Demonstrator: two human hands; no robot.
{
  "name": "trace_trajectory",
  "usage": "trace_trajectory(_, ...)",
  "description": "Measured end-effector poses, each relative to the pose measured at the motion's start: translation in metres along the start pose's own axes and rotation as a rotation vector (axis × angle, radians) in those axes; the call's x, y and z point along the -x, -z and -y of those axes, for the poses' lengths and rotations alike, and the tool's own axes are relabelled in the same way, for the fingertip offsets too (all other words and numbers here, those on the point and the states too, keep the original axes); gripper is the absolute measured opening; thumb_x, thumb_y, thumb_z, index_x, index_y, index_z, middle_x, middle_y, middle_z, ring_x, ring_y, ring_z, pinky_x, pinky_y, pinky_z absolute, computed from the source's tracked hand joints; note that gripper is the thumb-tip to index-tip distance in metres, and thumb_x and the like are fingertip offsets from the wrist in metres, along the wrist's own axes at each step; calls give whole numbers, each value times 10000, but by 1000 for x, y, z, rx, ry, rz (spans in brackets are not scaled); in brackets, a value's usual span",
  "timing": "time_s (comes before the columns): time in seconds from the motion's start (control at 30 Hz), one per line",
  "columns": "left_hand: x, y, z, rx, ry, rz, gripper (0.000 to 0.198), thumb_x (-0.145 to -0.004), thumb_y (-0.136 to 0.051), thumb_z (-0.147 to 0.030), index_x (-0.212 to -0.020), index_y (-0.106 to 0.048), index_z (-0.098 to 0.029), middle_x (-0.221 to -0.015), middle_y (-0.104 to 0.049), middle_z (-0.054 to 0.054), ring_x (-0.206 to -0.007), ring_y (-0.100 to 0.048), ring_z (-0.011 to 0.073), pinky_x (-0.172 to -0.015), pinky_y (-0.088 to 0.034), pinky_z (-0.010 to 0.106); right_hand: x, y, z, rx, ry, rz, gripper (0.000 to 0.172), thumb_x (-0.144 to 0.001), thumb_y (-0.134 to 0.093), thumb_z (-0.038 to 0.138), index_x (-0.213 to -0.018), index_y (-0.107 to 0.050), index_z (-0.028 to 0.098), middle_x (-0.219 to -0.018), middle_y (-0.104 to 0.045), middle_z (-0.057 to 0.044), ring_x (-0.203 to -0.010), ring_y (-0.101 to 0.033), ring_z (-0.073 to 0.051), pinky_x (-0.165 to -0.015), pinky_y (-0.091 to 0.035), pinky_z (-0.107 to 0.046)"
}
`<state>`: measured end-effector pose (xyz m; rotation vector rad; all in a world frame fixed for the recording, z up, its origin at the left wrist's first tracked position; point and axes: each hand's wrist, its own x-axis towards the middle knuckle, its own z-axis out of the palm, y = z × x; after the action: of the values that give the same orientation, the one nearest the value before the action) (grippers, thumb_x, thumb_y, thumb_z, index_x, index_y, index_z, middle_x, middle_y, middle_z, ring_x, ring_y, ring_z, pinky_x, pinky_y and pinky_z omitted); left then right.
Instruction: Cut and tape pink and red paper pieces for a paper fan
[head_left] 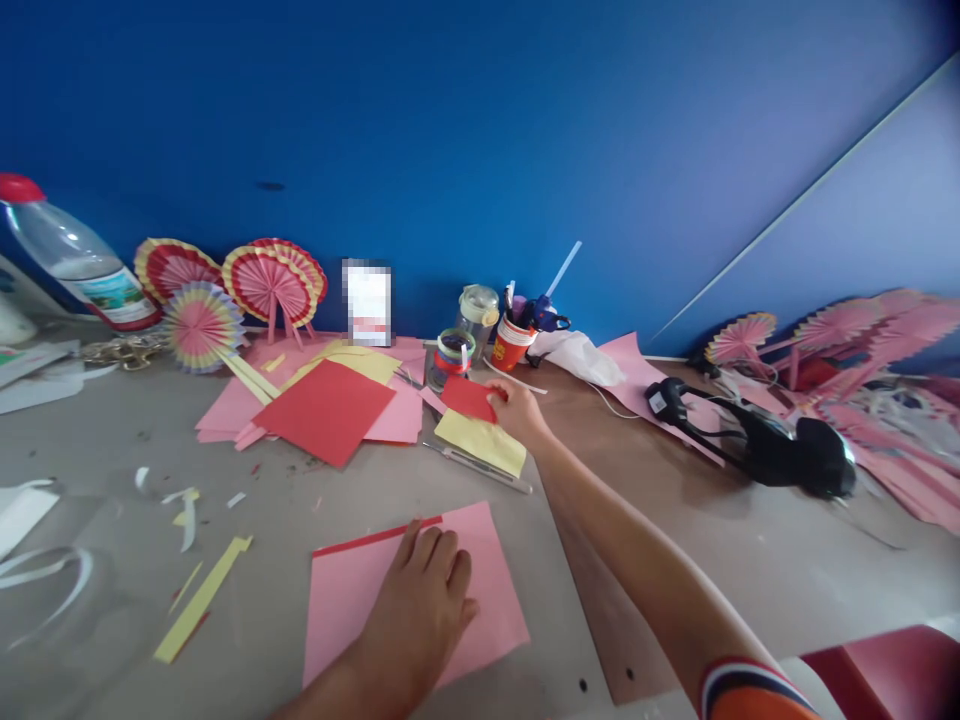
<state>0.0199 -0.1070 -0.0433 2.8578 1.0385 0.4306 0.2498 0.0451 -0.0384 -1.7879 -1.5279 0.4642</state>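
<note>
My left hand lies on a pink sheet of paper, its fingers stretched out and a little bent. A narrow red strip runs along the sheet's far edge, and my fingertips touch it. Farther off, my right hand pinches the edge of a small red paper. A yellow paper lies just below that red piece. Beside the yellow paper rests a slim utility knife. To the left, a large red square lies over pink and yellow sheets.
Pleated paper fans lean on the blue wall near a plastic bottle. Tape rolls, a lidded jar and a red cup of tools stand at the back. A black headset-like device lies right; paper scraps lie left.
</note>
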Motion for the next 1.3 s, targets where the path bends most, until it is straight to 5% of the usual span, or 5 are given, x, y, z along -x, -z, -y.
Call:
trace_trajectory(0.27,-31,46,6,144,120,-17,29,-829,-568,-181,-811,-586,-196,-845,-603,46,-854,-591,221,-853,-489,430,27,-13,32,260,210,-109,408,-821,-496,168,-1217,-591,171,-1237,-539,-151,-1151,-461,-306,-961,-368,-448)
trace_trajectory(0.57,-101,53,95,578,563,-613,153,-827,-564,-257,-953,-614,-185,-1003,-665,86,-947,-635,213,-873,-494,356,41,-33,64,379,333,-30,326,-838,-494,172,-1121,-656,182,-1253,-552,-146,-1154,-439,-336,-925,-341,-466)
trace_trajectory(0.9,-50,74,242,495,896,-927,252,-772,-534,-362,-905,-623,-168,-892,-687,78,-870,-663,218,-793,-516,337,44,-45,70,243,368,104,401,-786,-481,125,-1154,-632,176,-1014,-689,-112,-947,-603,-264,-869,-396,-422)
trace_trajectory(1.1,-31,61,267,541,964,-1003,304,-797,-449,-413,-890,-577,-153,-799,-675,72,-754,-685,197,-672,-525,292,44,-35,90,-292,177,259,416,-828,-494,283,-1219,-573,165,-929,-689,-56,-820,-631,-194,-712,-490,-305)
trace_trajectory(1.3,-36,43,256,422,892,-923,259,-832,-449,-374,-922,-590,-177,-868,-683,76,-806,-668,202,-728,-515,305,20,-43,98,-71,116,209,319,-788,-549,208,-1090,-651,182,-919,-705,-46,-819,-647,-190,-749,-486,-289)
